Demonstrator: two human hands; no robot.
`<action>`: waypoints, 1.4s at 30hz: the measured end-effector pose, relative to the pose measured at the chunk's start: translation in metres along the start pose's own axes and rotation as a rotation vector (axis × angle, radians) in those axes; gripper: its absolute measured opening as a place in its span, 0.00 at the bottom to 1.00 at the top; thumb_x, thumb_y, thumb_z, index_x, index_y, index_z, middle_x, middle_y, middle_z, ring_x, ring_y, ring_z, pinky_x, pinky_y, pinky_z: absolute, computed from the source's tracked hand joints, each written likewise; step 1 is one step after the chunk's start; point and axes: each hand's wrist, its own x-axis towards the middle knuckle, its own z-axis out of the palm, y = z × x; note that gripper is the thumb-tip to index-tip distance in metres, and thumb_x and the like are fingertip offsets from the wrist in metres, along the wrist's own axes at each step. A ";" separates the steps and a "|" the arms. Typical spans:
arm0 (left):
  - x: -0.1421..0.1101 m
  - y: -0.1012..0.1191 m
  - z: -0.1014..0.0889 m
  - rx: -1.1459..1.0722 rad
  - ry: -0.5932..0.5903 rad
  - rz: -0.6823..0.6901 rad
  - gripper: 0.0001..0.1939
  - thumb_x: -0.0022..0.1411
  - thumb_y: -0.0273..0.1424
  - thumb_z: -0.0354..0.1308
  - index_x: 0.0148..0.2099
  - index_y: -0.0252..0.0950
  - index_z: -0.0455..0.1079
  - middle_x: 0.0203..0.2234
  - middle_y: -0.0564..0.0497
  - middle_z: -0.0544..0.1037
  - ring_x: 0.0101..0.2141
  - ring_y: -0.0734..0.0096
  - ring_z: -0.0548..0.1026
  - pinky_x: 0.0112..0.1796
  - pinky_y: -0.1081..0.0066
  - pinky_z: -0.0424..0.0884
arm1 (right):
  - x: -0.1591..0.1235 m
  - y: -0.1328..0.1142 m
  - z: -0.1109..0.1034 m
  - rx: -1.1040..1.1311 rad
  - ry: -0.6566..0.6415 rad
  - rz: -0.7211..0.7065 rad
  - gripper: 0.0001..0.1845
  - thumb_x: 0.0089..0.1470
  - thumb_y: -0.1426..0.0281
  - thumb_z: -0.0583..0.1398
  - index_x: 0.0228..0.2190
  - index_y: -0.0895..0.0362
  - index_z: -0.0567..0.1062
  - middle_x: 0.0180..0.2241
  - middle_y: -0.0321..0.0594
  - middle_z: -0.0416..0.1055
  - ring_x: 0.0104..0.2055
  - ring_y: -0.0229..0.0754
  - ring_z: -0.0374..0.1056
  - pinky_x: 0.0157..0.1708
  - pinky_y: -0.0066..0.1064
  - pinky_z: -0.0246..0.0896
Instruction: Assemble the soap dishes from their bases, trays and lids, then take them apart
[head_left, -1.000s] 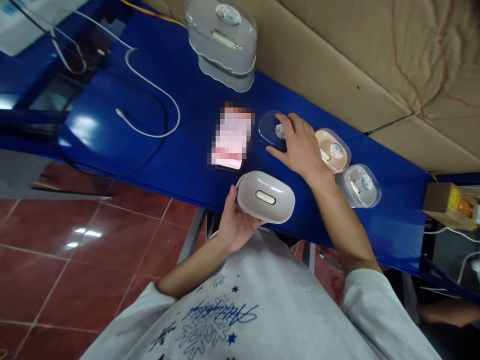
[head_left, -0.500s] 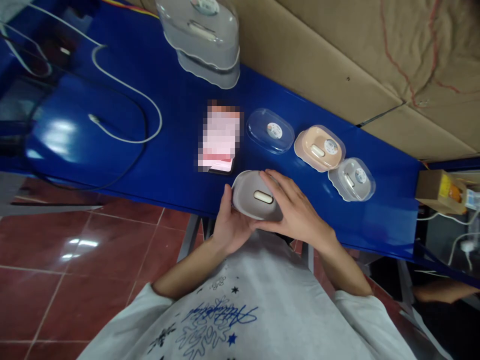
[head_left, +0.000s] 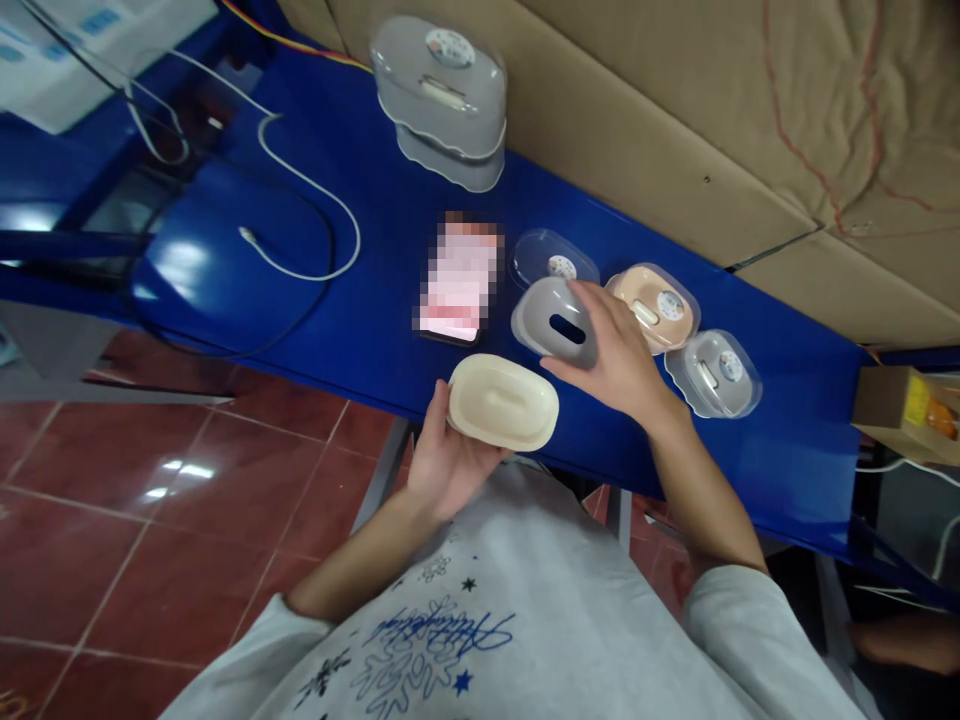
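Observation:
My left hand (head_left: 450, 455) grips a cream oval tray (head_left: 502, 400) at the near edge of the blue table (head_left: 360, 300). Just beyond it, my right hand (head_left: 619, 355) holds a grey oval insert with a slot (head_left: 553, 320) above the table. A clear oval lid with a round sticker (head_left: 553, 262) lies just behind the grey insert. To the right sit a peach soap box (head_left: 654, 305) and a grey soap box under a clear lid (head_left: 712, 372).
A phone with a pink screen (head_left: 459, 278) lies left of the clear lid. A stack of larger grey boxes (head_left: 442, 100) stands at the back. A white cable (head_left: 300, 200) loops across the left of the table. Cardboard (head_left: 712, 120) lines the far side. A small carton (head_left: 904, 410) sits at right.
My right hand left the clear lid, came to the box in my left hand, and lifted the grey insert off it. The cream tray stays in my left hand.

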 end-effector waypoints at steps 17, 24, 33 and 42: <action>0.002 -0.008 -0.013 1.105 0.063 0.734 0.31 0.70 0.37 0.66 0.72 0.51 0.67 0.75 0.46 0.61 0.74 0.47 0.58 0.73 0.46 0.52 | -0.002 0.004 0.014 -0.093 -0.166 -0.032 0.47 0.68 0.44 0.58 0.77 0.50 0.50 0.79 0.51 0.47 0.81 0.62 0.44 0.76 0.66 0.45; 0.014 -0.010 -0.018 1.442 -0.039 0.914 0.28 0.73 0.33 0.61 0.72 0.50 0.66 0.78 0.44 0.51 0.78 0.44 0.46 0.74 0.40 0.47 | -0.017 -0.005 0.001 -0.029 -0.072 -0.077 0.39 0.73 0.50 0.53 0.77 0.48 0.51 0.78 0.48 0.51 0.81 0.55 0.46 0.77 0.62 0.48; -0.001 -0.021 0.004 1.224 -0.131 0.852 0.22 0.66 0.30 0.67 0.61 0.51 0.78 0.70 0.45 0.67 0.72 0.42 0.61 0.72 0.39 0.53 | -0.019 0.068 -0.048 -0.303 0.060 0.190 0.55 0.59 0.45 0.68 0.76 0.49 0.52 0.77 0.56 0.52 0.77 0.74 0.52 0.69 0.76 0.52; 0.012 -0.050 0.041 0.629 -0.366 0.226 0.27 0.69 0.41 0.68 0.67 0.51 0.70 0.67 0.43 0.72 0.67 0.46 0.70 0.68 0.43 0.64 | -0.050 0.042 -0.066 -0.041 0.148 0.148 0.51 0.58 0.45 0.69 0.73 0.41 0.56 0.70 0.48 0.65 0.68 0.65 0.66 0.66 0.65 0.66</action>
